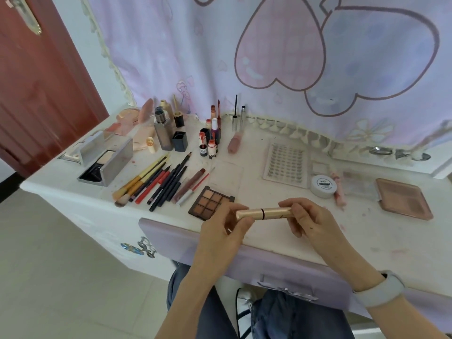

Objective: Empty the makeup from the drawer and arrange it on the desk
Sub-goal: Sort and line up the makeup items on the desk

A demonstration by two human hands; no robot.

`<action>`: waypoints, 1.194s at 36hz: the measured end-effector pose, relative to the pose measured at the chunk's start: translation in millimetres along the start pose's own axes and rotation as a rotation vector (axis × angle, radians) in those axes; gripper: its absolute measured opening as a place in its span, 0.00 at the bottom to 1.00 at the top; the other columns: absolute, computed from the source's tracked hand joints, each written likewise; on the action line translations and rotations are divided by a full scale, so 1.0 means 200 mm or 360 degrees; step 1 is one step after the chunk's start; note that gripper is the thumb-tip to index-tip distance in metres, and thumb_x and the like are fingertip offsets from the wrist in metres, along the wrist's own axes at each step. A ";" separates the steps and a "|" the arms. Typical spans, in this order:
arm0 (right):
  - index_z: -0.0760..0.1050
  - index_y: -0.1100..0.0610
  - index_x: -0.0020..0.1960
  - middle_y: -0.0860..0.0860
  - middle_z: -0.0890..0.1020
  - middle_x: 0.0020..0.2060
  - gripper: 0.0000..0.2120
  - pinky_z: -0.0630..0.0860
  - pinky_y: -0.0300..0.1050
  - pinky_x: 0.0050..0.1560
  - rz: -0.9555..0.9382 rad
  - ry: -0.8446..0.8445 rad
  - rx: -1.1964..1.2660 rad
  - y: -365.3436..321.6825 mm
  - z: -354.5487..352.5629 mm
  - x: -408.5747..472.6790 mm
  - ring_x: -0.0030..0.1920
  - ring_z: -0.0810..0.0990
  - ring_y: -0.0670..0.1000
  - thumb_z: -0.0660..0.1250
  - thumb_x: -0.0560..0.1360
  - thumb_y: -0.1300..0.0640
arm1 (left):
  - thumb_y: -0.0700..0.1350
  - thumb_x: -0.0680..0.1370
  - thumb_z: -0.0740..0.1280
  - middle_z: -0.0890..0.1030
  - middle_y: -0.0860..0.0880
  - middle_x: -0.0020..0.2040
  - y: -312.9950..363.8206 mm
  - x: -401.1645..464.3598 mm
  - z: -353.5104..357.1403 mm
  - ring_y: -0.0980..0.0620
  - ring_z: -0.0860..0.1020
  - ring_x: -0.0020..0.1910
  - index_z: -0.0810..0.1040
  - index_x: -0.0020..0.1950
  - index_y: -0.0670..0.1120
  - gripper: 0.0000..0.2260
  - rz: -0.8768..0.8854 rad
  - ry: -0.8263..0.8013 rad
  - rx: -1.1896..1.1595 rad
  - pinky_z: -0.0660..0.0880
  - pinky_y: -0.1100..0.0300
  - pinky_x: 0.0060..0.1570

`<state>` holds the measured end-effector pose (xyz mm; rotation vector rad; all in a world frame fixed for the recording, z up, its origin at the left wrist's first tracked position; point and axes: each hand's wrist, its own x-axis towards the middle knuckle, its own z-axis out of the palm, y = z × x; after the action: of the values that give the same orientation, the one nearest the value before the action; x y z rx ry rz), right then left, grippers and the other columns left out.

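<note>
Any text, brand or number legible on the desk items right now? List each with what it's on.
None can be read for certain.
White jar lid: dark print, too blurred to read.
Small lip tubes: dark labels, too small.
Gold tube, held by left hand and right hand: one black ring, no words.

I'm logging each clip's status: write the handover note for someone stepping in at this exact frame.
Left hand: pinches the left end of the gold tube.
Right hand: grips the tube's right end; the tube is level, above the desk's front edge.
On the desk: brushes and pencils fanned at left, brown eyeshadow palette by the left hand, bottles at the back, lash tray, white jar, pink palette at right.
Done: most makeup is laid out.
Left: set the gold tube down. The drawer's inside is not visible, so I cannot tell whether anything remains there.
</note>
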<state>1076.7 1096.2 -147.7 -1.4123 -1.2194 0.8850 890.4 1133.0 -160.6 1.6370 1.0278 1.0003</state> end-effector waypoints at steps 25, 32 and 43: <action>0.74 0.58 0.53 0.53 0.76 0.37 0.12 0.76 0.38 0.37 0.0024 0.0080 0.0805 -0.03 -0.12 0.12 0.33 0.76 0.48 0.57 0.76 0.70 | 0.50 0.79 0.60 0.74 0.53 0.27 0.03 0.03 -0.03 0.58 0.70 0.26 0.77 0.39 0.48 0.12 -0.0223 -0.0163 -0.0007 0.68 0.66 0.30; 0.75 0.59 0.51 0.54 0.79 0.37 0.09 0.76 0.39 0.36 -0.0007 0.0050 0.0698 -0.09 -0.11 0.14 0.34 0.78 0.50 0.63 0.74 0.70 | 0.48 0.76 0.66 0.82 0.59 0.46 0.07 0.06 0.04 0.59 0.80 0.46 0.77 0.52 0.60 0.08 -0.0143 -0.0276 0.0168 0.76 0.64 0.49; 0.78 0.56 0.51 0.49 0.83 0.38 0.10 0.76 0.37 0.39 -0.0317 -0.0057 0.0406 -0.23 -0.08 0.16 0.36 0.79 0.47 0.67 0.72 0.67 | 0.46 0.74 0.69 0.77 0.63 0.34 0.27 0.21 0.08 0.64 0.71 0.31 0.79 0.44 0.59 0.07 0.0183 -0.0217 0.0269 0.67 0.74 0.33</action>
<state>1088.8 1120.9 -96.9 -1.0575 -1.2040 0.8948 927.4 1155.7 -106.8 1.8940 0.9564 0.8820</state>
